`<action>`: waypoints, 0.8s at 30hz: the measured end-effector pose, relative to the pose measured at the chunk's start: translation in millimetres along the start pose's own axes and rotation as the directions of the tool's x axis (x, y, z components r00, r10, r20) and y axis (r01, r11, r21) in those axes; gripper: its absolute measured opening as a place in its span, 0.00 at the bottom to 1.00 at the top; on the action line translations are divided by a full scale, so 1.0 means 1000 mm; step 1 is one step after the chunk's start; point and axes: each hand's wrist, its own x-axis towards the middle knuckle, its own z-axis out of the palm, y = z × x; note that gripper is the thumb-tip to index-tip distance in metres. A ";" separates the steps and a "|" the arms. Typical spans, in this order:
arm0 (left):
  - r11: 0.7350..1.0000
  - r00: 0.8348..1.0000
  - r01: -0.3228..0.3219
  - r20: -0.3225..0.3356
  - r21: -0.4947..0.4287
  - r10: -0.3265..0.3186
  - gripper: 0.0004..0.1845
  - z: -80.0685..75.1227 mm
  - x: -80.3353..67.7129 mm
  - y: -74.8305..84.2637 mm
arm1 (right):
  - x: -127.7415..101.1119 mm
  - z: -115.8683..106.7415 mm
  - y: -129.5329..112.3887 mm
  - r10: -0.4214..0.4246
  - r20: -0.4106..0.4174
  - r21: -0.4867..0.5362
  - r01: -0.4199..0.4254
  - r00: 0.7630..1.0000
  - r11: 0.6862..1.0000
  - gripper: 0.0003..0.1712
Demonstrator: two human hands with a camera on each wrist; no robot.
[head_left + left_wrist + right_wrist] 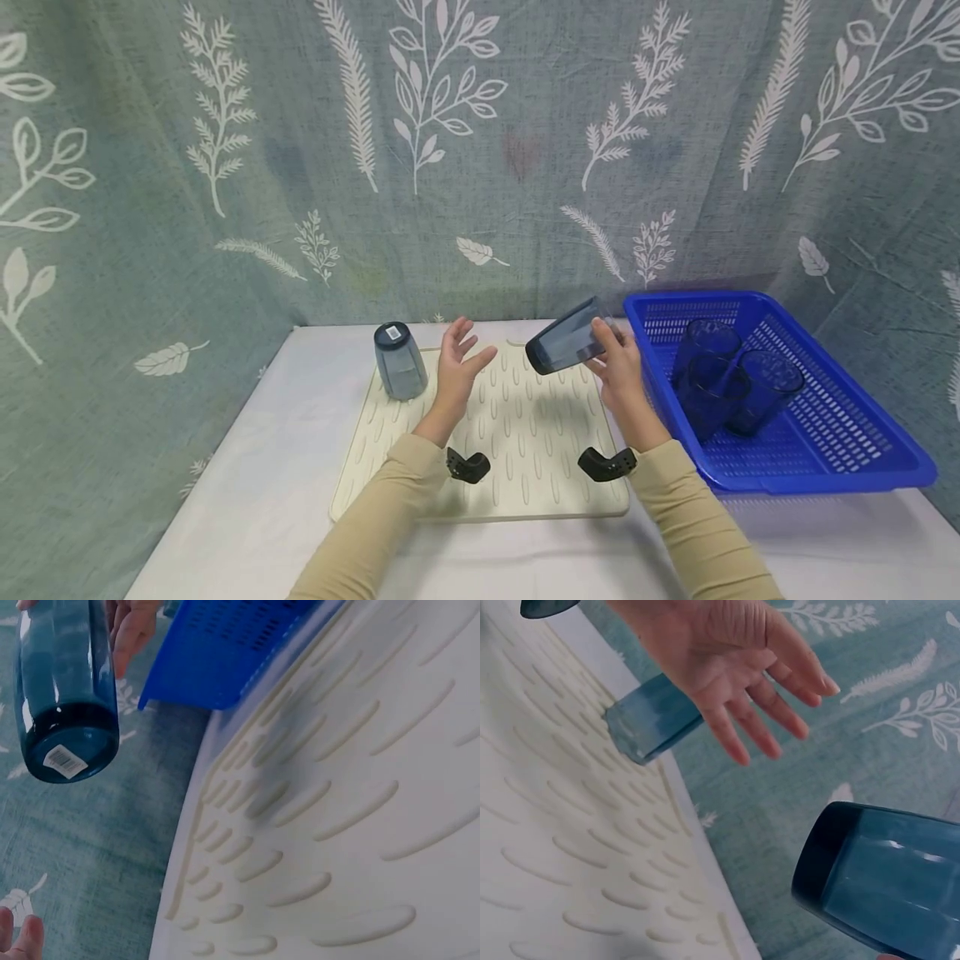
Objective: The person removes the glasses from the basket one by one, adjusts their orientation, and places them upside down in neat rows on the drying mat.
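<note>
My right hand (619,367) grips a blue-grey drinking glass (572,337) near its rim, tilted in the air above the cream drying mat (510,500). The glass's dark base points left and down; in the left wrist view a barcode sticker (65,761) shows on it. My left hand (457,371) hovers over the mat with fingers spread and holds nothing. Just left of that hand, a second glass (402,367) stands upside down on the mat's far left corner, its base and white sticker up.
At the right stands a blue plastic basket (825,483) with perforated walls. Inside are several similar glasses (772,379), close together. Mat and basket rest on a white-covered table (247,467). A patterned grey-green curtain (517,167) hangs behind.
</note>
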 end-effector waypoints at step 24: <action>1.000 0.997 0.022 0.077 0.005 -0.023 0.37 0.010 -0.016 0.016 | -0.016 0.021 0.026 0.080 0.011 0.105 -0.081 0.997 0.991 0.25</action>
